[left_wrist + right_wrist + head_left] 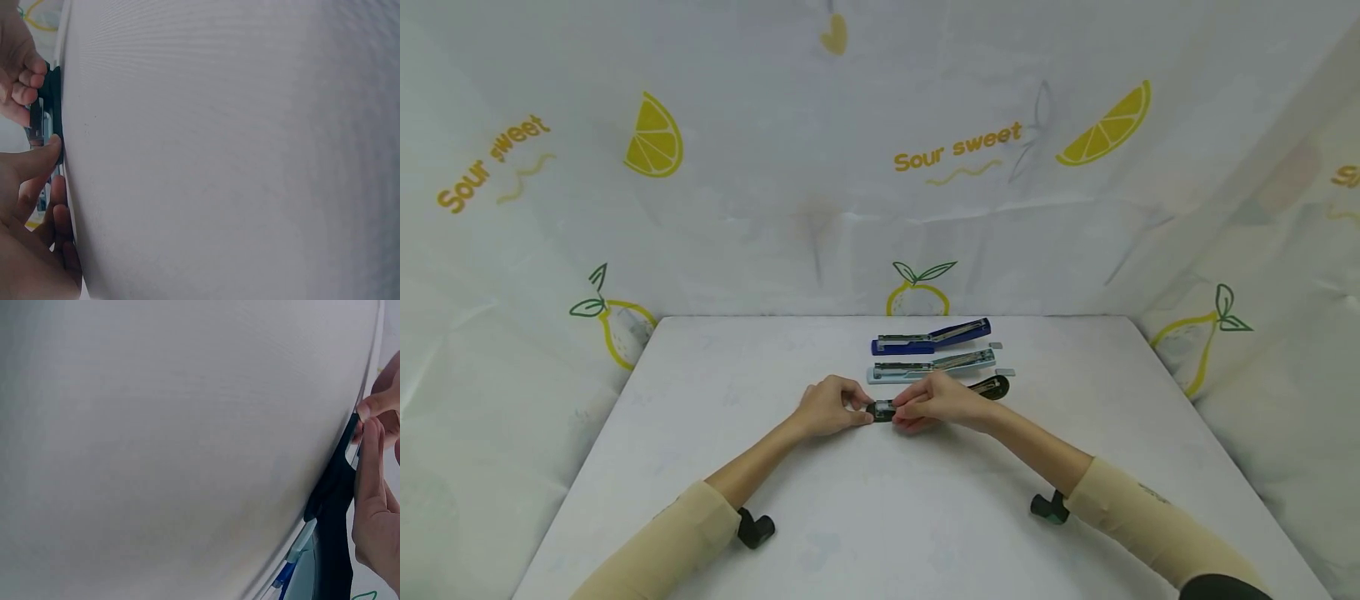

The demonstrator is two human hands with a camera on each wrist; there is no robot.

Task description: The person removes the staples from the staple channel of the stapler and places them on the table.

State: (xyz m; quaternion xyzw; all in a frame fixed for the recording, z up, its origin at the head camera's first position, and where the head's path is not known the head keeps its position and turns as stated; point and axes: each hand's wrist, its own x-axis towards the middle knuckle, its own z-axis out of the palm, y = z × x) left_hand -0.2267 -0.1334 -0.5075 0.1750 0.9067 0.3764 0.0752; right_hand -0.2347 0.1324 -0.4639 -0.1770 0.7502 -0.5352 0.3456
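An opened black stapler [880, 409] lies at the middle of the white table, its metal magazine bared. My left hand [831, 407] pinches its left end between thumb and fingers. Over its middle, my right hand [942, 400] has thumb and fingers pinched at the magazine, hiding that stretch. The stapler's raised top [992, 387] shows beyond the right wrist. In the left wrist view, the left thumb presses along the black stapler [57, 112]. From the right wrist view, the right hand's [378, 500] fingertips meet the left thumb near the stapler's end.
Just behind lie an opened light blue stapler [898, 377] and, farther back, an opened dark blue stapler [901, 347]. Two small grey strips, one [996, 345] behind the other [1005, 372], rest at their right ends. A lemon-printed cloth [775, 208] hangs behind the table [737, 350].
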